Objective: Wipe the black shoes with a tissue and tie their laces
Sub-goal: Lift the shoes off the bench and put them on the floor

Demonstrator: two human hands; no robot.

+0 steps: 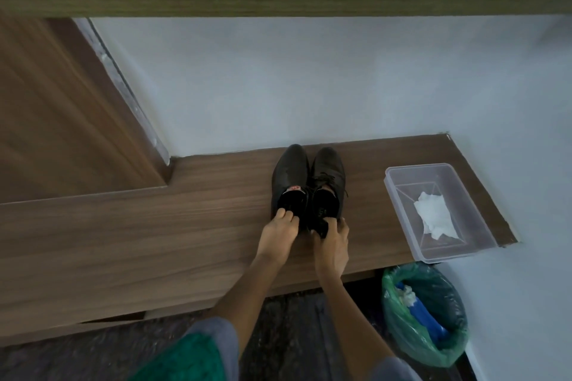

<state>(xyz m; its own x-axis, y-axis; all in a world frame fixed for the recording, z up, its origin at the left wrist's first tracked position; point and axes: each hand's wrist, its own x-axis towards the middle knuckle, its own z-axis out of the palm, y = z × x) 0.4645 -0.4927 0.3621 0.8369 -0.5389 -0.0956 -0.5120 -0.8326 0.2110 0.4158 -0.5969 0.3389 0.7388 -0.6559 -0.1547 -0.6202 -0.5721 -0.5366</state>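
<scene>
Shoes, a pair of black leather lace-ups (pixel 308 182), are sitting side by side near the tabletop's (pixel 154 226) back edge, heels toward the person. The left hand (pixel 278 233) is pinching the left shoe's heel collar; the right hand (pixel 331 244) is gripping something dark at the right heel. Stiff, smooth leather probably slips; heel rims offer firm holds, and thin laces want fingertip pinches. A crumpled white tissue (pixel 435 215) is lying in a clear plastic tub (pixel 402 210) toward the right end.
</scene>
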